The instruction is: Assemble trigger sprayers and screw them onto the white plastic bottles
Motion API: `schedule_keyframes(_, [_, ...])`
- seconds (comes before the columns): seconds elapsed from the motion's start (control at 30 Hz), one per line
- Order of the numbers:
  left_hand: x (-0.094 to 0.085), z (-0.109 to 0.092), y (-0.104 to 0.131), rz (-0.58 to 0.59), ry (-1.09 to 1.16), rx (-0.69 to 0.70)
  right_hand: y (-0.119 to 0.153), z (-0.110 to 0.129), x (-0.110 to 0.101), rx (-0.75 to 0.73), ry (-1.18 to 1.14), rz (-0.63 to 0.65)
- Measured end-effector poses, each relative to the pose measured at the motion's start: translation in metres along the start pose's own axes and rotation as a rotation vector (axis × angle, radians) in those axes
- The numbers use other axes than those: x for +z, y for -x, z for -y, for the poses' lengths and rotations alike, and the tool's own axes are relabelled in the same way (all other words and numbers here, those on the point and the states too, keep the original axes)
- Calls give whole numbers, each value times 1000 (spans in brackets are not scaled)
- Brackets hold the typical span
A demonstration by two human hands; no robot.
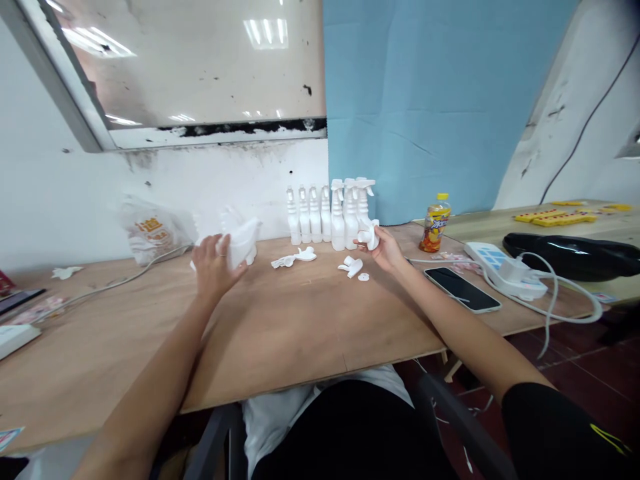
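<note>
My left hand [216, 261] is at the left side, thumb and fingers curled about a tilted white bottle [244, 241] smeared by motion. More white bottles stand behind it, partly hidden. My right hand [387, 250] pinches a white trigger sprayer head [369, 235], raised above the table. Below it lie another loose white sprayer head [353, 267] and a small white disc-like part [363, 277]. Further white sprayer parts [294, 257] lie between my hands. Open-necked white bottles [314, 217] stand at the back, beside white bottles with sprayer heads fitted [349, 217].
The brown table [300, 327] meets a wall behind. A white plastic bag [153, 230] is at the back left. On the right are a drink bottle [435, 227], a phone [463, 289], a power strip [505, 270] with looping cable and a black pouch [570, 256].
</note>
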State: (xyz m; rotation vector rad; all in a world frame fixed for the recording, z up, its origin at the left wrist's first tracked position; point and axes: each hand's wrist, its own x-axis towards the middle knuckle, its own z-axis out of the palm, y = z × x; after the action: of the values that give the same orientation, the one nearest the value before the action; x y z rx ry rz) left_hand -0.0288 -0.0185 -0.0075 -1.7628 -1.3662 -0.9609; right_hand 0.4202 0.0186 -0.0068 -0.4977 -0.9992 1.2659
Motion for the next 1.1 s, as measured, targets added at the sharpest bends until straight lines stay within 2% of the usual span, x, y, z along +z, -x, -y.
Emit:
schedule_keyframes(0.07, [-5,-17,3,35,2,86,-1,0,-3,-13,-11,-7])
schedule_keyframes(0.13, [-7,-25,3,53,11,123,-3,0,-6,-31,-20,-12])
schedule_keyframes(0.43, [-10,-16,6,76,44,229,-5,-6,-11,-65,6,-81])
schedule_keyframes(0.6, [-9,-21,6,128,47,296,-3,-7,-10,-82,88,-64])
schedule_keyframes(0.7, [-9,-35,7,189,59,357,4,-16,-2,-83,173,-52])
schedule_keyframes(0.8, [-8,-59,10,258,94,432,15,-32,13,-65,299,-27])
schedule_keyframes(0.93, [-4,-89,16,333,141,514,32,-52,35,-7,392,106])
schedule_keyframes(1.1, [0,-95,22,375,175,495,44,-56,49,109,291,159])
